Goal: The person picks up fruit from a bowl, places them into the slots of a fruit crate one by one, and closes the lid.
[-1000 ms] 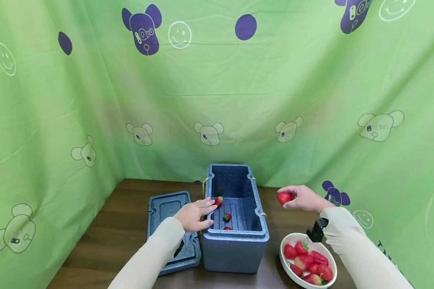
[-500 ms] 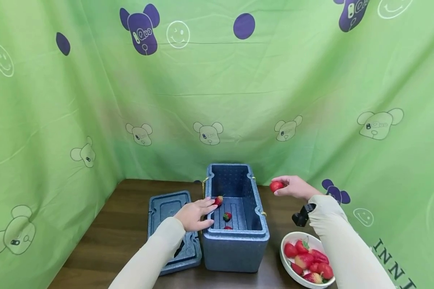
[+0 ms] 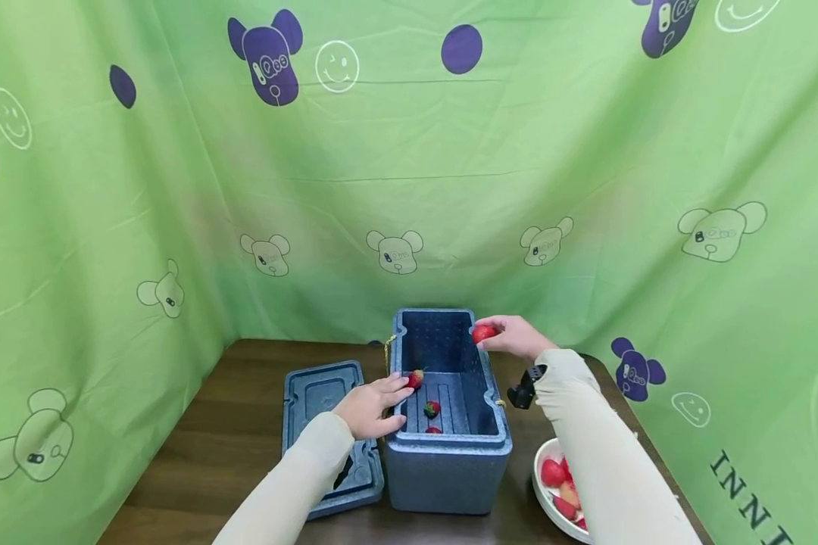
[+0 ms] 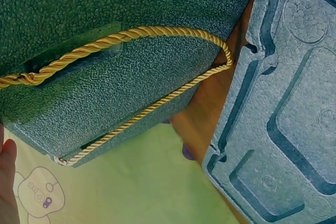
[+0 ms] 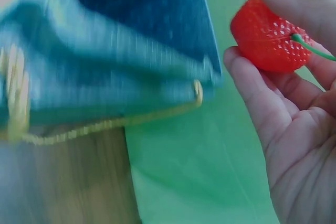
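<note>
A blue foam box (image 3: 450, 477) stands on the table without its lid. My right hand (image 3: 514, 337) pinches a red strawberry (image 3: 484, 333) between thumb and fingers, above the box's right rim near its far end. In the right wrist view the held strawberry (image 5: 268, 38) shows a green stem. My left hand (image 3: 371, 409) rests on the left rim, fingers extended over the edge. One strawberry (image 3: 416, 378) is right by its fingertips inside the box; whether they touch is unclear. Another strawberry (image 3: 432, 409) lies on the box floor, and a third (image 3: 433, 430) is partly hidden by the near wall.
The blue lid (image 3: 320, 393) lies left of the box, partly under my left forearm. At the right, a white bowl (image 3: 544, 499) of several strawberries is partly covered by my right sleeve. A yellow rope handle (image 4: 142, 34) loops from the box's side. Green curtain (image 3: 409, 151) surrounds the table.
My right hand has carried the strawberry leftward and away from me, from the right of the box to its right rim. The left hand has stayed on the left rim.
</note>
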The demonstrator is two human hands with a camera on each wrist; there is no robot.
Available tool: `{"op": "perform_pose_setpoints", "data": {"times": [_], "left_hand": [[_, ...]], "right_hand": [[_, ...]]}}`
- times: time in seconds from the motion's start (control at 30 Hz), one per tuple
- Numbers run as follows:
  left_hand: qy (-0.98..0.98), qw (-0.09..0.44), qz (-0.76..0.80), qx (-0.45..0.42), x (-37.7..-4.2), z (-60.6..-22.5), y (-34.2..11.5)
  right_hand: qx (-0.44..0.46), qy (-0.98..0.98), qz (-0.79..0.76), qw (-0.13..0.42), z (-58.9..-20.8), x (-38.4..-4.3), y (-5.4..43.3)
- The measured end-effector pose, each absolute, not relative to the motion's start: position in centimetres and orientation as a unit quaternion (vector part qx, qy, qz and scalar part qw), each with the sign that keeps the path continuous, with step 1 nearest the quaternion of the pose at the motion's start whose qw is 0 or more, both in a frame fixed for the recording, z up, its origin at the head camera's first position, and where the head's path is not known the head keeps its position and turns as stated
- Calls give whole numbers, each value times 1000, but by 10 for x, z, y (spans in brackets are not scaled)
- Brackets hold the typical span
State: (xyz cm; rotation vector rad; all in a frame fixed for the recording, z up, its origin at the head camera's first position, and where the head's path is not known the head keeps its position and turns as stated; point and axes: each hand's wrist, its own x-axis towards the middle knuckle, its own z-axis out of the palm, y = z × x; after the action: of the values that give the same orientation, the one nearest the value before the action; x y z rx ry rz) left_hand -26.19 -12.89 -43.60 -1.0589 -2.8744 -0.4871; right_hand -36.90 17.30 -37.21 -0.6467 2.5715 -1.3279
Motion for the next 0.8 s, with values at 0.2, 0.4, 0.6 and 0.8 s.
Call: {"op": "perform_pose_setpoints", "data": {"times": [0.2,0.4,0.6,0.8], "left_hand": [[-928,23,-160,-335,-261,-436,-129],[-929,17,-164,-332,-260,-441,-125],[-926,22,-169,-335,-262,-442,-125],[-924,26,-171,-342,-263,-441,-126]], "right_hand": [[-220,852,-460,115,-369,-371,140],[-206,841,-481,137,-379,-370,119],[-206,821,-513,142,-389,-367,108],[-181,818,-528,137,-407,-363,114]]}}
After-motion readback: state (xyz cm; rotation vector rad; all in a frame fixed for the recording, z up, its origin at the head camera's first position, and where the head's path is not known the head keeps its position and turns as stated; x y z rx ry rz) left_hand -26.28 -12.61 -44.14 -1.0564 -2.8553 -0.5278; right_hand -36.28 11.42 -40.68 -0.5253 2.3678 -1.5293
